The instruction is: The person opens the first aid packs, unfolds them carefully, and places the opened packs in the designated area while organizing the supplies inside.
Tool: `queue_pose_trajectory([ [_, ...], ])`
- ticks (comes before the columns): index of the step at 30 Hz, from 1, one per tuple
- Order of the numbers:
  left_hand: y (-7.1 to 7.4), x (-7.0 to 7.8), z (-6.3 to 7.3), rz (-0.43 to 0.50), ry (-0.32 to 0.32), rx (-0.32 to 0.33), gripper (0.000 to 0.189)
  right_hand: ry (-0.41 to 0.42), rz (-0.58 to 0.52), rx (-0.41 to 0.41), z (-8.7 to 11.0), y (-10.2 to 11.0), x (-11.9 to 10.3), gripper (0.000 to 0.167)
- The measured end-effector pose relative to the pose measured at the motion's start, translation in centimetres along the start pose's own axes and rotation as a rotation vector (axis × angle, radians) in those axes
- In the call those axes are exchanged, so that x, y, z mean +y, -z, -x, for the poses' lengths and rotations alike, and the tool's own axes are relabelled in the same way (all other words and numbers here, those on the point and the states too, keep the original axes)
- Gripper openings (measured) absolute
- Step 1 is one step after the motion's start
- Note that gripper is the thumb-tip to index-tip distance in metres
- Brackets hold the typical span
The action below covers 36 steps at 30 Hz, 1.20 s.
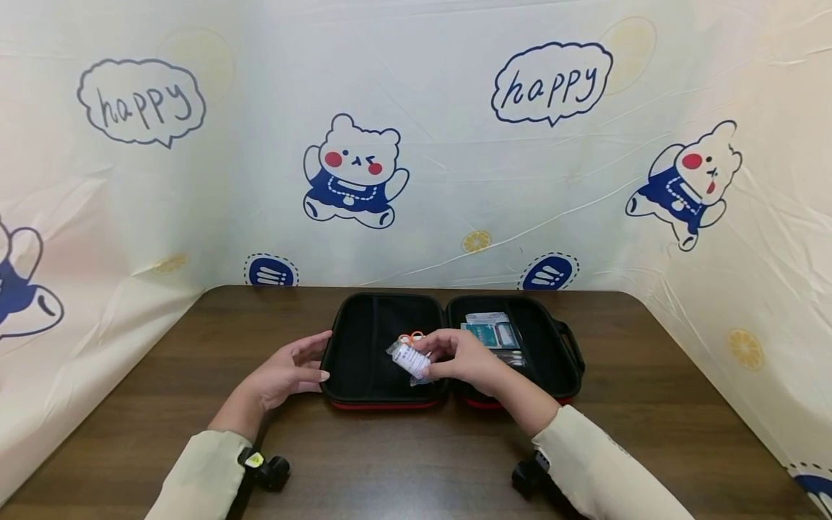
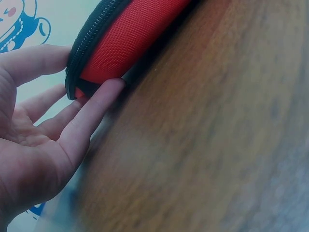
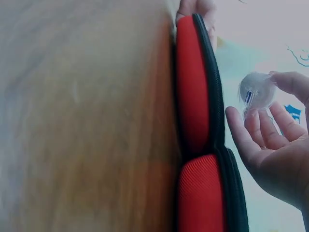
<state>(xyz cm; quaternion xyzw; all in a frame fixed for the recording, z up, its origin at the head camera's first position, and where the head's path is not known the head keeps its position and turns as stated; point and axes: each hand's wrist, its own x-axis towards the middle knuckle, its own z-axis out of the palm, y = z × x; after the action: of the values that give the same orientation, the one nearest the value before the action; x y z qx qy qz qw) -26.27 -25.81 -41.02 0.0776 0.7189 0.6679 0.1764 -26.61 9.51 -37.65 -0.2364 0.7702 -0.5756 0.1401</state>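
Note:
A black-lined zip case (image 1: 351, 361) with a red outer shell lies open on the table, its two halves side by side. At its left edge, my left hand (image 1: 286, 372) holds the rim between thumb and fingers; the left wrist view shows fingertips on the zipper edge and red shell (image 2: 130, 43). Above the left half, near the hinge, my right hand (image 1: 464, 357) pinches a white bandage roll (image 1: 411, 360) in a clear wrapper. The roll's round end (image 3: 260, 90) faces the right wrist view. Just behind the roll show orange scissor handles (image 1: 412, 337), their blades hidden.
The right half holds flat packets (image 1: 490, 334), teal and white, and some small clear-wrapped items (image 1: 510, 357). A carry handle (image 1: 570, 347) sticks out on the right. Around the case is the brown wooden table (image 1: 390, 462); a printed curtain (image 1: 448, 180) hangs behind it.

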Motion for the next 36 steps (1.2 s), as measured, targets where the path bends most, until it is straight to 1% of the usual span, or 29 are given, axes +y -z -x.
queue_pose_trajectory([
  [10, 0.1, -0.2, 0.1, 0.004, 0.0, -0.001, 0.084, 0.0, -0.003, 0.065, 1.4, 2.7, -0.2, 0.035],
  [18, 0.1, -0.2, 0.0, 0.001, 0.0, -0.006, 0.084, 0.008, 0.016, 0.075, 2.5, 5.0, 0.3, 0.036],
  [23, 0.1, 0.0, 0.0, 0.001, 0.005, -0.004, 0.084, 0.023, 0.002, 0.092, 3.3, 6.5, 0.7, 0.038],
  [28, 0.0, 0.0, 0.0, -0.001, 0.007, 0.003, 0.084, 0.01, -0.007, 0.112, 4.0, 7.8, 1.2, 0.037],
  [31, 0.0, 0.0, 0.0, -0.002, 0.008, 0.007, 0.084, 0.006, -0.002, 0.12, 4.5, 8.6, 1.4, 0.037],
  [36, -0.1, 0.1, 0.0, -0.002, 0.011, 0.008, 0.084, 0.008, 0.042, 0.139, 5.3, 10.0, 1.6, 0.037],
])
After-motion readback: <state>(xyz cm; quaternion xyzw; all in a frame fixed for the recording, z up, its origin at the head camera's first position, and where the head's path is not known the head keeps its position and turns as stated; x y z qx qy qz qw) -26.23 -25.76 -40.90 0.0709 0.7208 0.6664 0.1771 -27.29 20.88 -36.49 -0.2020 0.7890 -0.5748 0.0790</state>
